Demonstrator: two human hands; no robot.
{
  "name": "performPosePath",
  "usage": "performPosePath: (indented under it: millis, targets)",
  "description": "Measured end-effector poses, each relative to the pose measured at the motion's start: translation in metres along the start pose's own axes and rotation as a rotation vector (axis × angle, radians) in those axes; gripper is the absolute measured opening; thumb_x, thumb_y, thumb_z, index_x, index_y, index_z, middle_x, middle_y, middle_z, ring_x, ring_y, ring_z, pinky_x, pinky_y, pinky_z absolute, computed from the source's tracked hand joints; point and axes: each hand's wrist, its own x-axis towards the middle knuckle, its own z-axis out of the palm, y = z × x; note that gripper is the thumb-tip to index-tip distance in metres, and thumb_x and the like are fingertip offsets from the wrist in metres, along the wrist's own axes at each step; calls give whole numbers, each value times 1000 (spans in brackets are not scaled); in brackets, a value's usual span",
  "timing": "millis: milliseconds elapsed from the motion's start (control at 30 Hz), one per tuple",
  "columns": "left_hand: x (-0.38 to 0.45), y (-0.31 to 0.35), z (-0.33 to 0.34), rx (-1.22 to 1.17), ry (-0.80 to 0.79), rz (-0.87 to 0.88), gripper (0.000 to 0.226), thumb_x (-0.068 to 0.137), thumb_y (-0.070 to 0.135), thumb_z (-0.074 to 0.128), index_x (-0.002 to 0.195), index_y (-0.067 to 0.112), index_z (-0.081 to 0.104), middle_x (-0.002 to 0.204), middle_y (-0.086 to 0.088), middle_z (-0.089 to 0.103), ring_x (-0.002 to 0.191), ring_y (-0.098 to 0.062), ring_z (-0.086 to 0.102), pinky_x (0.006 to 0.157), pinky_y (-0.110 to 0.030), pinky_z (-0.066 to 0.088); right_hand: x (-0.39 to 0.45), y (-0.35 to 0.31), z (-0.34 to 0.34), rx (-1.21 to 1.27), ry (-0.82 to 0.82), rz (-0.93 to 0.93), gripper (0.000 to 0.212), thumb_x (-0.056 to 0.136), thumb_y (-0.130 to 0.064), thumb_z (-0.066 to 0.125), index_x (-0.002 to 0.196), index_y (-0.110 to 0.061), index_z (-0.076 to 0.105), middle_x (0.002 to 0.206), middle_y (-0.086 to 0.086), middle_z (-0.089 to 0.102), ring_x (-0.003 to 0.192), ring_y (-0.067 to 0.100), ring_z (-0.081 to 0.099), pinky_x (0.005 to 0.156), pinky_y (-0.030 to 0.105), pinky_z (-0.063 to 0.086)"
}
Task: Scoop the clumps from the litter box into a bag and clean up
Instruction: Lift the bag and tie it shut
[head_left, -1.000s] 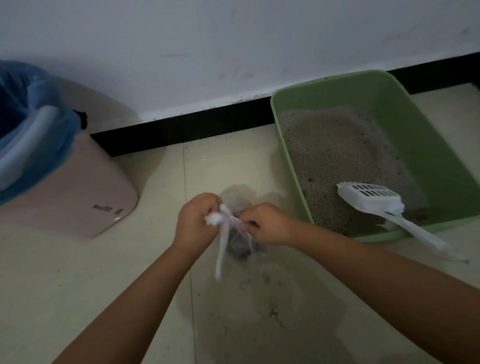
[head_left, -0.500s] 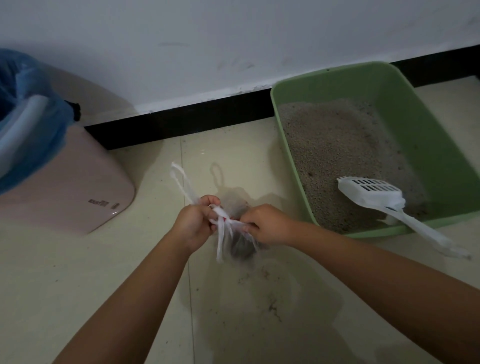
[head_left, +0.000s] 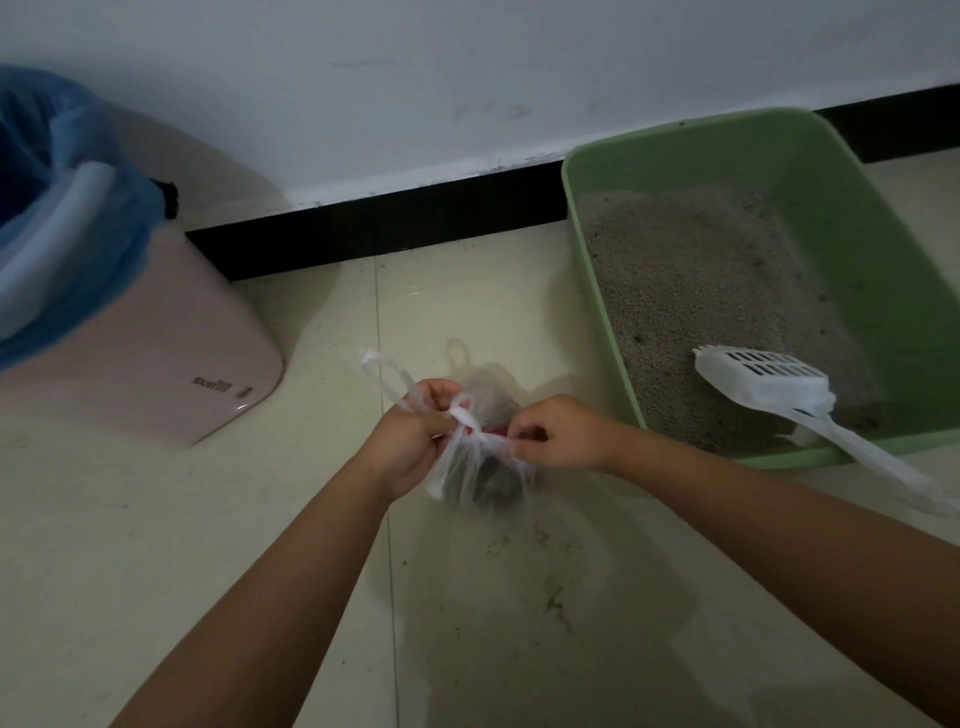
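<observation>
Since a second ago the white handle strips have been worked further: one loop, bunched in the fist then, now stands free up and to the left of the left hand (head_left: 410, 441), and the knot between the fists looks drawn tighter. Both hands have stayed close together over the same patch of floor, and the bag has not shifted from it.

Each hand is clamped on plastic. The left one grips a twisted strip in its curled fingers, and the right hand (head_left: 558, 434) pinches the other strip between thumb and fingertips. Between them hangs the thin translucent plastic bag (head_left: 475, 467), dark clumps showing through it, held just over the pale tiled floor (head_left: 156, 545) in front of the person.

Watching this, I'd worry about the film tearing. It looks very thin, and a hard tug on the strips could split it and drop the clumps. A loose knot could slip open when the bag is lifted. Grey grit (head_left: 545, 571) already lies scattered on the tiles near the bag and wants sweeping.

Off to the right, the green plastic litter box (head_left: 852, 218) sits against the wall with the white slotted plastic scoop (head_left: 763, 379) resting in it, handle hanging over the near rim. It could tip out if knocked. To the left, the pink bin with the blue liner (head_left: 130, 332) is within reach.
</observation>
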Motion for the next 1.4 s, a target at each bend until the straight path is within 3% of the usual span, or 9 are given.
performPosePath:
  millis: [167,333,533,733,933,1033,1133,1300,1400]
  targets:
    - [0,-6,-6,-53,173,65,33,85,-21,45,66,6,45,48,-4,57,43,-14,58,41,-15,48,17,-10,-12,189,206,65,23,93,-3,47,106,8,62,95,16,60,89,23,53,64,19,34]
    - [-2,-8,1,53,209,79,26,85,-15,50,69,6,46,70,-11,52,49,-14,59,42,-14,48,39,-28,-19,53,3,-6,35,94,-6,46,128,-3,51,131,14,53,119,25,50,83,18,35]
    - [-4,-7,2,18,194,89,18,92,-3,47,77,4,55,72,-8,56,64,-15,56,53,-17,53,48,-30,-25,-151,-158,1,21,89,-9,53,100,-1,68,86,12,62,73,15,49,44,6,31]
    - [-3,-2,-12,-102,195,136,46,102,29,27,61,13,38,43,7,46,48,-7,35,46,-18,29,40,-25,-10,-472,-277,-86,16,89,-6,46,78,-5,58,67,5,40,69,19,42,60,24,22]
    - [-5,-12,-32,364,258,57,52,102,34,25,53,18,23,31,9,23,30,-2,16,35,-14,15,15,-18,-2,-781,-263,-289,34,93,-29,48,117,-6,54,124,12,51,114,25,51,89,31,36]
    - [-6,-26,-38,653,235,45,54,102,34,29,51,16,28,37,9,31,42,-11,26,44,-20,21,2,-16,6,-838,-169,-407,25,83,-35,57,86,-13,69,90,6,66,87,18,64,74,27,26]
    - [-8,-32,-45,979,193,115,53,101,34,28,52,13,32,54,-4,37,55,-19,36,54,-24,28,-2,-5,11,-938,-263,-355,20,88,-17,53,105,-12,63,108,9,59,105,20,54,78,30,18]
    - [-17,-30,-58,1222,198,97,54,102,32,26,65,2,53,72,-23,58,83,-36,56,67,-33,38,-4,4,27,-822,-167,-453,42,19,-19,85,57,-19,66,60,-6,62,54,12,63,63,27,22]
    - [-19,-30,-58,1381,176,101,53,102,32,25,76,0,57,78,-20,60,93,-36,57,74,-34,37,-6,-5,28,-824,-112,-445,40,27,-20,85,63,-18,68,69,-5,66,63,11,66,70,26,24]
